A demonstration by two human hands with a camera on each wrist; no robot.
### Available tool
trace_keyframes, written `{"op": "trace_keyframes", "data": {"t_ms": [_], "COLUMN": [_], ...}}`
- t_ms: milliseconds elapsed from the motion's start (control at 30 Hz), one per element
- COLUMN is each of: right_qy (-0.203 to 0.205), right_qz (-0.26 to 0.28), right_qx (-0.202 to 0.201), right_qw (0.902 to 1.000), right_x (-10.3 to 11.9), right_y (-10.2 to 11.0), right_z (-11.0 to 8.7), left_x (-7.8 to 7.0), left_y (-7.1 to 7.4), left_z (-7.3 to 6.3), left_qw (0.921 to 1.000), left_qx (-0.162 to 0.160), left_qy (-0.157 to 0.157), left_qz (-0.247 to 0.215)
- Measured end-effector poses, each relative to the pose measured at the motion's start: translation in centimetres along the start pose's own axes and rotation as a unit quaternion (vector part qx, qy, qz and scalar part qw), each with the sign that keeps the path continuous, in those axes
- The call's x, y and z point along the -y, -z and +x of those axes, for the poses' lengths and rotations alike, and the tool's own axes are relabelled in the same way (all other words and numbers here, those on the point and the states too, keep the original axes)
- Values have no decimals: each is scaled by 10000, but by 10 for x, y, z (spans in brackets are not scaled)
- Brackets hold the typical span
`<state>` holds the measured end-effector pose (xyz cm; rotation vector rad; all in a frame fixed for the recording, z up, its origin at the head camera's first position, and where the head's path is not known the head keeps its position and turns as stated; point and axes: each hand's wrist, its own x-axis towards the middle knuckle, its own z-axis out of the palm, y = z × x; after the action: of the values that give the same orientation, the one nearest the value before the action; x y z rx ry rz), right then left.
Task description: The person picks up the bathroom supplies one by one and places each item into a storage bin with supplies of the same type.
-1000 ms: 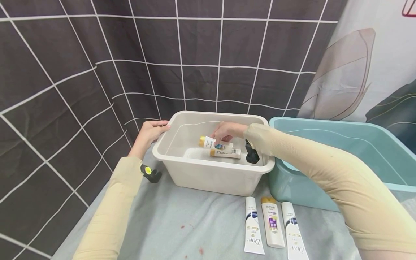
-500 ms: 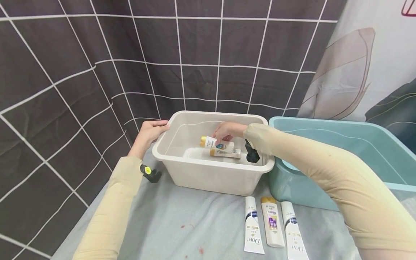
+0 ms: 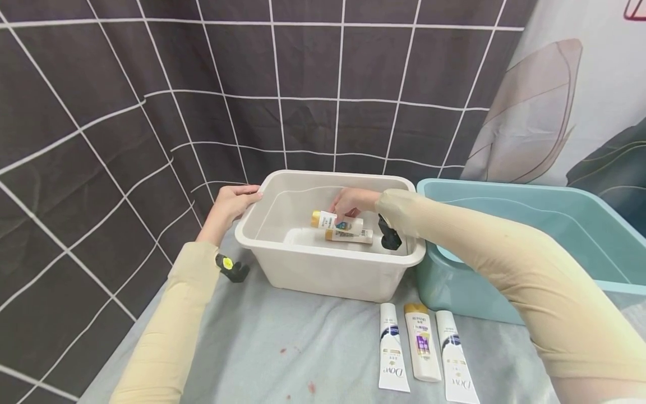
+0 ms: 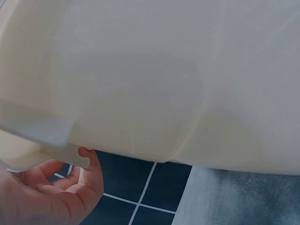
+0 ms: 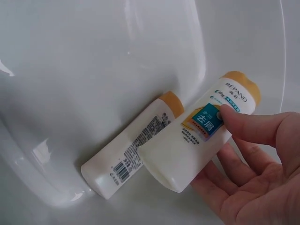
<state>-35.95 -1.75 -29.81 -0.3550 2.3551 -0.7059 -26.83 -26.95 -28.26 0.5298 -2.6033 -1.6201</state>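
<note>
Inside the cream plastic tub, my right hand holds a white shampoo bottle with a gold cap and a teal label. The thumb lies across its front and the fingers sit behind it. Just beneath, a second white bottle with a gold cap lies on the tub floor, its barcode side up. My left hand grips the tub's left rim; in the left wrist view its curled fingers are at the rim's edge.
A blue-green tub stands against the cream tub's right side. In front lie a white Dove tube, a gold-capped bottle and another Dove tube on the grey cloth. A dark gridded curtain hangs behind.
The shampoo bottle in my right hand has shifted very slightly to the right. Both hands otherwise keep their places, and the head view has tilted a little.
</note>
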Motion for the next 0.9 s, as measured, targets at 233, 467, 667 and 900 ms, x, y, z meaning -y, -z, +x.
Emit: {"op": "trace_keyframes", "data": {"t_ms": [233, 467, 667, 900], "right_qy": [-27, -157, -130, -76], "right_qz": [-43, -460, -610, -717], "right_qx": [106, -187, -217, -218], "right_qw": [9999, 9986, 9978, 9972], "right_x": [-9, -1, -2, -3], "right_y": [3, -4, -5, -6], "right_z": [20, 2, -2, -2], "left_x": [-1, -1, -1, 0], "left_y": [0, 0, 0, 2], "left_z": [0, 1, 0, -1], "left_qw": [10000, 10000, 10000, 9999], "left_qx": [-11, 14, 50, 60], "left_qy": [52, 73, -45, -100], "left_qz": [-3, -29, 19, 50]}}
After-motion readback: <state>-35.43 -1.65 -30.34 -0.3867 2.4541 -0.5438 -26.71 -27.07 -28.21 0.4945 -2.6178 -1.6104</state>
